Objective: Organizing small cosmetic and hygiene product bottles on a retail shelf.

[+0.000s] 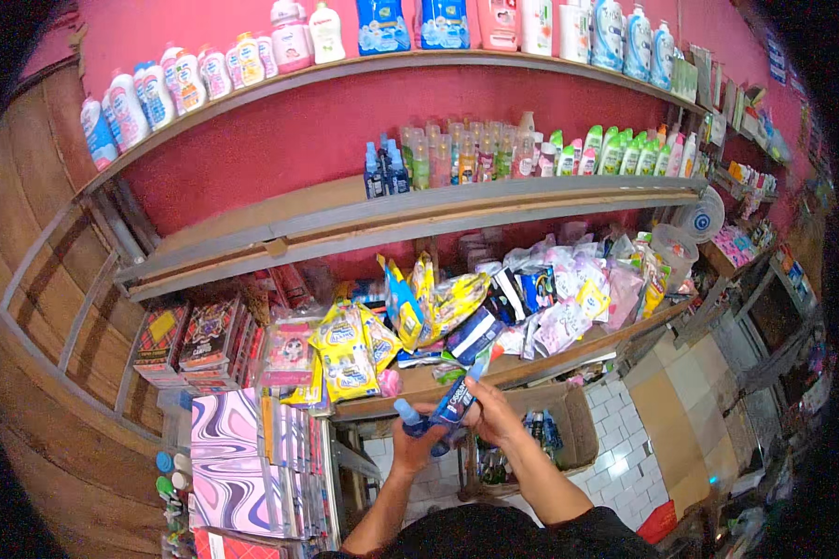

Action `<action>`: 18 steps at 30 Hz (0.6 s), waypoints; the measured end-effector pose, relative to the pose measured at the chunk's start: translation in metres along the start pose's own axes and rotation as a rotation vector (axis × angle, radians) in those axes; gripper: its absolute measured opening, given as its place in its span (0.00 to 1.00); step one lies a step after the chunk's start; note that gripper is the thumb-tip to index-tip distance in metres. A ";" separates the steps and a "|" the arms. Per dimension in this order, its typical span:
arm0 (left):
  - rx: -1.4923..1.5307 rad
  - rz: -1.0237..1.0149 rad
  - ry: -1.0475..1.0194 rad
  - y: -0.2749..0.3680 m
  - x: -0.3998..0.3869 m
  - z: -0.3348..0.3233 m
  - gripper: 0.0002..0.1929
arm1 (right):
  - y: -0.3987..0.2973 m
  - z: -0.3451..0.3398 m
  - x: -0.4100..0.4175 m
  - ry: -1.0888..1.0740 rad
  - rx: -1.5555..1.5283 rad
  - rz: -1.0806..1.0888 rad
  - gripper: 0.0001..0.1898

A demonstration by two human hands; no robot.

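My right hand [495,414] grips a dark blue spray bottle [456,402] with a light blue cap, its label turned up towards me. My left hand [414,453] is closed around a second blue bottle [410,416], whose cap points up and to the left. Both bottles are close together, tilted, in front of the lower shelf; the fingers hide part of each. Below my right forearm sits an open cardboard box [582,427] with several more bottles inside. Similar blue bottles [386,169] stand upright at the left end of the row on the middle shelf.
Clear body-mist bottles [467,157] and green-capped bottles [629,155] fill the middle shelf's right part. Above, the top shelf [405,61] carries lotion bottles and packs. Yellow diaper packs [346,349] crowd the lower shelf. Stacked notebooks [227,461] rise at my left.
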State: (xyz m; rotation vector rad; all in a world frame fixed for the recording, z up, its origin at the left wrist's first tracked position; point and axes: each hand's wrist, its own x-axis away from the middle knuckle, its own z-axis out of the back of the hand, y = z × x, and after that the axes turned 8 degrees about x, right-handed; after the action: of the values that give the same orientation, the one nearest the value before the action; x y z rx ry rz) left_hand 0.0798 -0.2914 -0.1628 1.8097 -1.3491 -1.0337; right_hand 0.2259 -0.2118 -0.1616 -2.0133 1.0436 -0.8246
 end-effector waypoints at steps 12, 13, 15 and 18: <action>-0.353 0.019 0.196 0.024 -0.003 -0.015 0.13 | -0.028 0.003 0.004 -0.222 0.254 0.157 0.12; -0.360 0.009 0.200 0.022 -0.005 -0.011 0.13 | -0.033 0.001 0.007 -0.233 0.252 0.162 0.12; -0.420 -0.020 0.153 0.020 -0.010 -0.007 0.12 | -0.040 0.002 0.005 -0.197 0.137 0.128 0.12; -0.396 0.023 0.092 0.030 -0.021 -0.018 0.13 | -0.052 0.027 -0.007 -0.184 0.234 0.186 0.11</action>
State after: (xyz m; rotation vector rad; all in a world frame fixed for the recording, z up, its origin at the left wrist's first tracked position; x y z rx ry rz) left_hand 0.0784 -0.2785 -0.1244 1.5223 -1.0220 -1.1020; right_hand 0.2649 -0.1754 -0.1354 -1.7306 0.9643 -0.6200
